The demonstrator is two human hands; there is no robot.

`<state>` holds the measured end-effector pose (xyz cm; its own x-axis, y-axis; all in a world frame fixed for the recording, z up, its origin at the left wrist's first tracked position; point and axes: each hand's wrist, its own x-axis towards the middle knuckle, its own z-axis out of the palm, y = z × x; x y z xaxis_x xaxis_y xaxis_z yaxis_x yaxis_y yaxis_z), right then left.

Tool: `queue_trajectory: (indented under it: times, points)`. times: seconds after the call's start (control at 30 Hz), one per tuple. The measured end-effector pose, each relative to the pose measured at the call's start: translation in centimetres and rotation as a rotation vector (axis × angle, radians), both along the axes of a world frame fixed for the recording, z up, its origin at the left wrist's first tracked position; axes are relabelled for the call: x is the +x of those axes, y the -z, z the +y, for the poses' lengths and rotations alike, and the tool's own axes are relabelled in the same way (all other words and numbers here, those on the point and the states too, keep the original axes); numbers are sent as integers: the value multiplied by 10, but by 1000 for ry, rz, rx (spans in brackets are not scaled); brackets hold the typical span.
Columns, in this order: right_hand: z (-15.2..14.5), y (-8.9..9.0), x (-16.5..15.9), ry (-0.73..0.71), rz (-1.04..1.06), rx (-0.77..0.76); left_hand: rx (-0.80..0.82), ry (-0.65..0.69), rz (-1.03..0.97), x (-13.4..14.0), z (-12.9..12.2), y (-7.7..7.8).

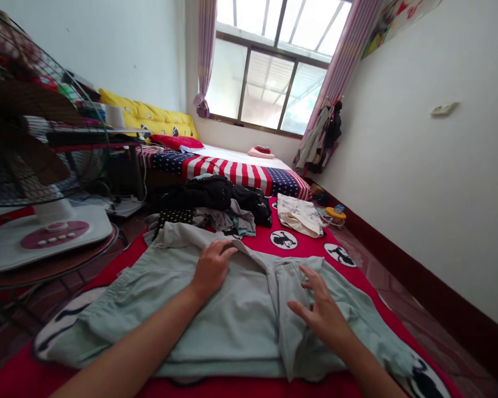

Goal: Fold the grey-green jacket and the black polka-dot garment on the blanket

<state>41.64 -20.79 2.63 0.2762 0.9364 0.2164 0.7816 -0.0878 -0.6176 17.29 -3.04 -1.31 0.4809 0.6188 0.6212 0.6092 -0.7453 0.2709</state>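
Observation:
A pale green long-sleeved shirt (232,326) lies spread out in front of me, its button placket right of the middle and its gathered sleeves reaching out to both sides. My left hand (211,268) rests on the upper part of the shirt, near the neck edge, fingers slightly bent and apart from the thumb. Over the placket, my right hand (324,310) is open, thumb and fingers spread. Whether the right fingertips touch the cloth I cannot tell. Under the shirt is a red cover (257,243) with black-and-white round prints.
Beyond the shirt sits a heap of dark and grey clothes (207,196). A folded white garment (299,214) lies to its right. On the left stands a fan (45,226) on a round stool. A bed with a flag-patterned cover (232,172) is under the window.

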Motion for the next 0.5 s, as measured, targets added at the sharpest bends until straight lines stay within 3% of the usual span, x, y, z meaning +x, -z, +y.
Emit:
queue_trajectory:
  times: [0.23,0.37,0.5]
  points:
    - [-3,13,-13,-96,-207,-177,43,-290,281,-64,39,-16]
    - [-13,14,-30,-178,-289,-236,46,-261,401,-91,63,-19]
    - [-17,19,-41,-242,-370,-256,61,-187,481,-101,76,-25]
